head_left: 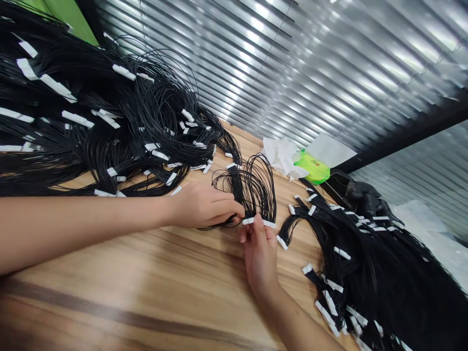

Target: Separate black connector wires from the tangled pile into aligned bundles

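In the middle of the head view, my right hand (261, 248) pinches a long white connector (269, 224) between thumb and fingers. Thin black wires (258, 178) rise from it and loop back over the tabletop. My left hand (208, 204) is closed just left of the connector, its fingertips pressed together around some black wires (234, 222). How many wires it grips is hidden by the fingers. Another white connector (232, 165) lies just beyond the looped wires.
A large heap of black wire harnesses (109, 107) with white connectors fills the left side. A second pile (383, 278) spreads at the right. Behind are white crumpled paper (280, 153) and a bright green packet (312, 168), near a corrugated metal wall (256, 63). The wooden tabletop (157, 287) lies beneath.
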